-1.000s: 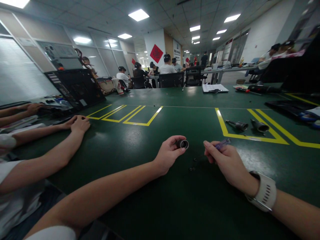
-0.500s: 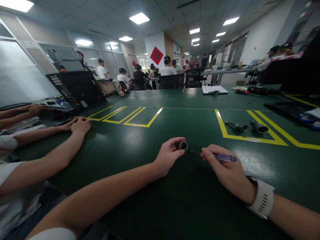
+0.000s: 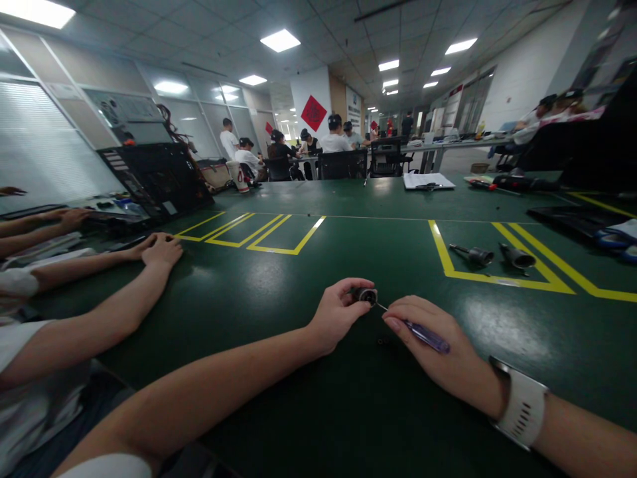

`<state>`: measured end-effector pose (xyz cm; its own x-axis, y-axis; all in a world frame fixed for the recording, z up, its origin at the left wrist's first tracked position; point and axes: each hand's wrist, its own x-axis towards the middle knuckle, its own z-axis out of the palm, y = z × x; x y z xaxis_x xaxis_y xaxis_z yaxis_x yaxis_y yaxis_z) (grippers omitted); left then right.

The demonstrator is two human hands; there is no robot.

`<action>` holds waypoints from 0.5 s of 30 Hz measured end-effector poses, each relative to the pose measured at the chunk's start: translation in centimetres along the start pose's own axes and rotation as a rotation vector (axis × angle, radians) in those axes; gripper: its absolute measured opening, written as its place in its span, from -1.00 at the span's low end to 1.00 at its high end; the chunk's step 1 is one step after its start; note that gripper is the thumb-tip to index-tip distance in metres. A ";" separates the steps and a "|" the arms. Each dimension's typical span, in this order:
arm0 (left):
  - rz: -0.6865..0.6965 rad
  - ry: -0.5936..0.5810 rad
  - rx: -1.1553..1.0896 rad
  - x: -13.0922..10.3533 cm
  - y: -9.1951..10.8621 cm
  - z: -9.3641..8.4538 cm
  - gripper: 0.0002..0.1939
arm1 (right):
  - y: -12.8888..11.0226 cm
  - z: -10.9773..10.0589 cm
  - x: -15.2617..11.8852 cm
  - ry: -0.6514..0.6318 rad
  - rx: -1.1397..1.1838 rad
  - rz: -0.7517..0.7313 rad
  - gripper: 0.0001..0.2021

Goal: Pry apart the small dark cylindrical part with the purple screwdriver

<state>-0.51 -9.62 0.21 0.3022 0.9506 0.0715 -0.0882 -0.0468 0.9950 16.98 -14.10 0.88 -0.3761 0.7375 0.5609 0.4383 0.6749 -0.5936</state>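
Between thumb and fingers, my left hand [image 3: 334, 316] grips a small dark metal cylinder [image 3: 365, 296], its round open end facing me. My right hand [image 3: 438, 338] is closed on a screwdriver with a purple translucent handle [image 3: 428, 336]. The thin shaft points up and left, its tip at the cylinder's lower right rim; whether it is inside cannot be told. Two tiny rings [image 3: 383, 341] lie on the green table just below the hands. Farther right, two dark metal parts with cup-shaped ends, a left one [image 3: 478, 255] and a right one [image 3: 518, 256], lie inside yellow tape.
Yellow tape outlines [image 3: 273, 249] mark the green table [image 3: 239, 299]. Another person's hands [image 3: 162, 249] rest at the left. A clipboard with paper [image 3: 428, 181] lies at the back, and a black tray with blue-handled tools [image 3: 582, 219] at the right. Several people sit beyond.
My right hand has moved left and turned the screwdriver, bringing its tip from a gap away up to the cylinder. My left hand has tilted the cylinder slightly.
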 end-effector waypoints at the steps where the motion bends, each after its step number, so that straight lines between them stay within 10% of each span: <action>1: 0.004 0.005 0.002 0.0 0.1 0.1 -0.71 | 0.0 0.0 0.0 -0.010 -0.001 -0.006 -0.87; 15: 0.027 0.041 0.068 0.1 -0.3 0.0 -0.78 | -0.6 0.1 -0.3 -0.063 -0.098 -0.092 -0.86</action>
<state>-0.48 -9.45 -0.13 0.2609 0.9605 0.0968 -0.0311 -0.0919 0.9953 16.72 -14.71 1.02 -0.4677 0.6746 0.5711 0.4760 0.7367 -0.4804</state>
